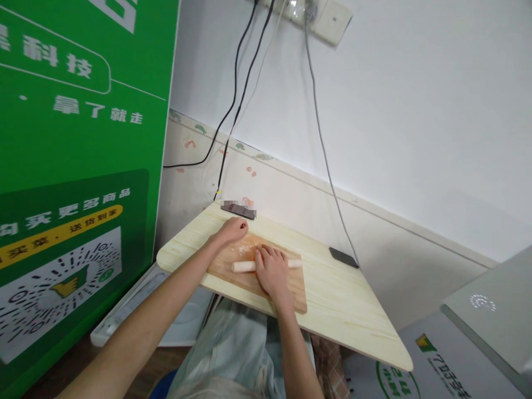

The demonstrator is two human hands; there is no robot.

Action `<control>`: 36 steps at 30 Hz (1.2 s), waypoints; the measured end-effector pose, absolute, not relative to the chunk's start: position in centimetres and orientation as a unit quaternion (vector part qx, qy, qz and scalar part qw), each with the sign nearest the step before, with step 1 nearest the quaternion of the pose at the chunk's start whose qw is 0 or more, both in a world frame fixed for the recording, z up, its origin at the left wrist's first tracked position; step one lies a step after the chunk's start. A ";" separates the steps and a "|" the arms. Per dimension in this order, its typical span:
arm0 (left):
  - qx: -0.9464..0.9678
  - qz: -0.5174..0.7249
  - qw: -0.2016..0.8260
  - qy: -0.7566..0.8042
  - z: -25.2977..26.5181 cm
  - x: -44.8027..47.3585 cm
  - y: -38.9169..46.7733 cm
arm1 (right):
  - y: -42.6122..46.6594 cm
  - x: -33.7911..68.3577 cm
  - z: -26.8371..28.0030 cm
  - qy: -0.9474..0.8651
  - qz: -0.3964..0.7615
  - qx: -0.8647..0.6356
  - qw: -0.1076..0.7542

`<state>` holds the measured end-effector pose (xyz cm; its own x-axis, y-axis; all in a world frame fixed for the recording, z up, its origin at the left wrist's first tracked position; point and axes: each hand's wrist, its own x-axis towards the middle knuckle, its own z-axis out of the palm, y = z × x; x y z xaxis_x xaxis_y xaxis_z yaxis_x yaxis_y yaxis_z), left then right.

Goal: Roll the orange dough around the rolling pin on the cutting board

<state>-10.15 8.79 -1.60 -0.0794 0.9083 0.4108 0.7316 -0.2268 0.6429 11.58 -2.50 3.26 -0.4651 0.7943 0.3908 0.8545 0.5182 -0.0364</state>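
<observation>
My right hand point(272, 270) lies palm down over the middle of a pale wooden rolling pin point(244, 267), its fingers curving over the far side. The pin rests across a brown wooden board point(297, 296). A sliver of something orange shows at the edge of my right hand, mostly covered by it. White powder point(246, 247) is scattered on the board's far left part. Over the board's far left edge, my left hand point(233, 230) is closed in a fist. What it holds, if anything, is hidden by the curled fingers.
The board sits on a light wooden table point(341, 299) against the wall. A dark, partly blurred flat object point(239, 210) lies at its back edge, and a black phone-like device point(343, 256) near the right with a grey cable point(320, 127). A green printed panel point(83, 155) stands left.
</observation>
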 end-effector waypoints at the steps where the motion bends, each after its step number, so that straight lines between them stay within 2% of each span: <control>1: 0.671 0.403 0.110 0.613 -1.5 -10.1 8.8 | -3.0 11.9 2.9 -0.847 -0.083 -0.488 0.193; 5: 0.682 0.389 0.116 0.608 -1.3 -10.0 8.6 | -4.2 12.5 2.5 -0.835 -0.082 -0.504 0.204; 15: 0.710 0.365 0.093 0.595 -0.3 -10.0 8.3 | -2.2 11.0 4.2 -0.838 -0.060 -0.519 0.159; 24: 0.701 0.361 0.099 0.607 -0.6 -10.1 8.4 | -4.7 12.1 3.2 -0.815 -0.068 -0.541 0.195; 36: 0.702 0.359 0.094 0.608 -0.6 -10.1 8.6 | -2.1 10.2 4.5 -0.822 -0.069 -0.548 0.141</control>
